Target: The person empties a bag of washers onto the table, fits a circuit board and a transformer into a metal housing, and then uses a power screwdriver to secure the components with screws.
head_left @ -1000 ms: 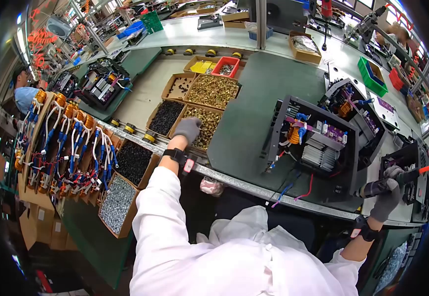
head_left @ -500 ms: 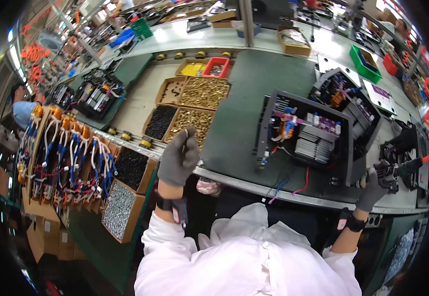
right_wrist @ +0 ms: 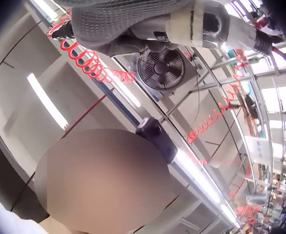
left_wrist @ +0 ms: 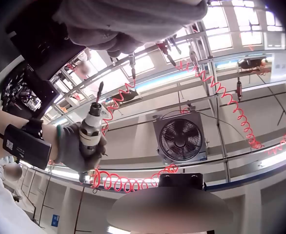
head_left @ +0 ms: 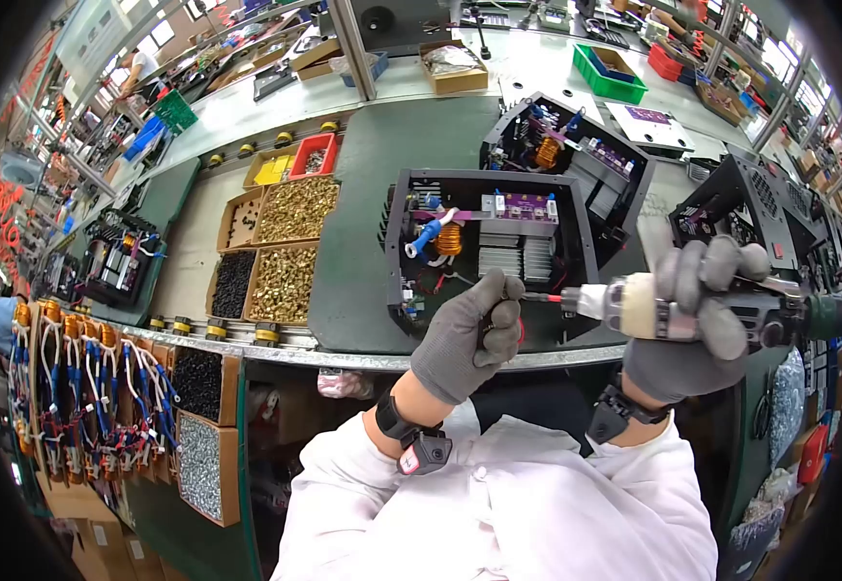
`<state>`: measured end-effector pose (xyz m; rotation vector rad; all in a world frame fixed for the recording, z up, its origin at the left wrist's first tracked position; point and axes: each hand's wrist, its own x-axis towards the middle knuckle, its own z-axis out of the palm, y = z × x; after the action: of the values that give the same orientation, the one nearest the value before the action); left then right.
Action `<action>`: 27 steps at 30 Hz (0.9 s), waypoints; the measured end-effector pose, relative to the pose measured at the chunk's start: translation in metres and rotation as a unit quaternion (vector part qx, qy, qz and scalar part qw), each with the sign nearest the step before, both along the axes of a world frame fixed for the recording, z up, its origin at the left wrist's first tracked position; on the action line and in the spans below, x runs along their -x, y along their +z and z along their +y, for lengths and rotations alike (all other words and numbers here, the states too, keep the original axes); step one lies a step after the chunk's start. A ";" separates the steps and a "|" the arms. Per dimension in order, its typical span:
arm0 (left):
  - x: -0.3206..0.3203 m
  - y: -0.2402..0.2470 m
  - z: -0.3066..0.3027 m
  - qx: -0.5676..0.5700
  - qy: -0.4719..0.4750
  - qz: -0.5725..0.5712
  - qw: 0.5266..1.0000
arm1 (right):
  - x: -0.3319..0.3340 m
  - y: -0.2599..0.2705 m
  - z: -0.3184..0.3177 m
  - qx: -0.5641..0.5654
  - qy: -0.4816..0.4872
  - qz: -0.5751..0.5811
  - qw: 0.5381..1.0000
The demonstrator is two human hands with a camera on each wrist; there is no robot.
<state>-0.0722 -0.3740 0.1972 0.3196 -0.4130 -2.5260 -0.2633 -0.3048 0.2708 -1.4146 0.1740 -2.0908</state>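
Note:
In the head view my gloved left hand is raised at the table's front edge, its fingers curled and its thumb and forefinger pinched over a small brass part they mostly hide. They meet the tip of the driver bit. My gloved right hand grips the power screwdriver, the bit pointing left. Just behind the hands lies an open black chassis with a copper coil and silver heatsinks. The left wrist view shows the screwdriver upright; the right wrist view shows its taped body.
Boxes of brass parts and black parts stand left. Wired coils hang beside a box of silver screws. A second open chassis sits behind, a black case at right. Red coiled hoses hang overhead.
My left hand has moved right, away from the brass parts, fingers more curled. My right hand has brought the screwdriver left from the table's right end to meet it. The view has turned right.

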 end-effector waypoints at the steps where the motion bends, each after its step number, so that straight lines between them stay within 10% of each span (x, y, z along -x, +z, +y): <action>1: 0.002 0.003 0.002 -0.001 -0.003 0.001 1.000 | -0.004 -0.002 -0.002 -0.003 0.006 0.000 1.000; 7: -0.002 0.008 0.004 -0.008 0.030 -0.053 0.998 | -0.026 -0.002 -0.011 -0.030 -0.025 -0.078 0.996; 19: 0.006 0.011 0.000 -0.062 0.016 -0.025 0.998 | -0.010 0.027 -0.051 0.039 0.159 0.166 0.972; 22: 0.005 0.017 0.002 -0.061 0.027 0.007 0.998 | -0.028 0.023 -0.066 -0.112 0.060 0.052 0.991; 23: -0.002 0.036 0.010 0.041 0.041 -0.137 0.989 | -0.048 0.031 -0.073 -0.173 0.008 -0.081 0.982; 25: -0.019 0.042 0.013 0.143 0.056 -0.275 0.949 | -0.041 0.040 -0.101 -0.192 -0.085 -0.010 0.978; 26: -0.028 0.031 0.013 0.418 0.229 -0.343 0.809 | -0.038 0.040 -0.111 -0.210 -0.073 0.007 0.975; 27: -0.037 0.021 0.012 0.638 0.372 -0.367 0.565 | -0.033 0.038 -0.120 -0.228 -0.060 0.024 0.971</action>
<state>-0.0355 -0.3618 0.2182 0.7003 -1.7810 -0.6848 -0.2307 -0.4250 0.3087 -1.1935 0.7278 -1.9444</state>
